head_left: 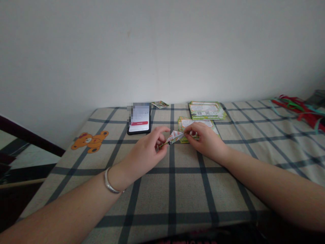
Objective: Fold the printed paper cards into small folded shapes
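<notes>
Between my two hands is a small folded piece of printed paper (175, 136), white with orange and green print. My left hand (152, 144), with a silver bangle at its wrist, pinches the paper's left end between thumb and fingers. At the other end, the fingertips of my right hand (200, 135) are closed on it. Just behind my right hand lies a stack of printed green-and-white leaflets (195, 123), partly covered by that hand. A second stack of leaflets (207, 110) rests farther back.
A phone (139, 118) with a lit screen lies beyond my left hand. Near the wall is a folded paper piece (160, 104). A bear sticker (90, 141) is at the left of the checked tablecloth (157, 193). Red and green strips (299, 108) are heaped at far right.
</notes>
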The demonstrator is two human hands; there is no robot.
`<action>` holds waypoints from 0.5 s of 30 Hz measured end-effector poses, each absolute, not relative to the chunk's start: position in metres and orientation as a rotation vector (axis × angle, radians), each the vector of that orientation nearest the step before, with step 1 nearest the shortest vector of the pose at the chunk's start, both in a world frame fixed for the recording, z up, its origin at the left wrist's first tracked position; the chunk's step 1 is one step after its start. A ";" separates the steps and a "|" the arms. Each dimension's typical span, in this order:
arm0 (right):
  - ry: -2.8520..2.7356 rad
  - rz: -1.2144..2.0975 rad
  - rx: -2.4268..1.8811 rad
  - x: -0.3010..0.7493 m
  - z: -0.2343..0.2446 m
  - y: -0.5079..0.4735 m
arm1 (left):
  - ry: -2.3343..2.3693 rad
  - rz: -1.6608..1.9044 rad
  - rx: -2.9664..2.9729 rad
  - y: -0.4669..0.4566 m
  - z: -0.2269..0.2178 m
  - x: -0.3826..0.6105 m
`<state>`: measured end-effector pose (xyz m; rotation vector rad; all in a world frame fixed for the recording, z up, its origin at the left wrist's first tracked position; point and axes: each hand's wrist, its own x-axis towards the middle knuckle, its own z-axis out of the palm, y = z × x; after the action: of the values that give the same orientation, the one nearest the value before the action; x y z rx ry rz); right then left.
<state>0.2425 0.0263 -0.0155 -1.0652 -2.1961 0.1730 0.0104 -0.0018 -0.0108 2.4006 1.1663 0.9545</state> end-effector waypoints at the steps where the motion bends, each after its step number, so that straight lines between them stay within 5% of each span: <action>1: -2.177 0.127 -1.054 0.242 -0.015 0.025 | 1.147 0.964 2.403 -0.002 -0.011 0.011; 15: -2.422 -0.093 -0.858 0.237 -0.008 0.016 | 1.027 0.913 2.407 -0.003 -0.013 0.014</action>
<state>0.2368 0.0165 -0.0085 -0.8577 -2.4224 -0.0927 0.0135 -0.0031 -0.0126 2.4069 1.0266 0.9130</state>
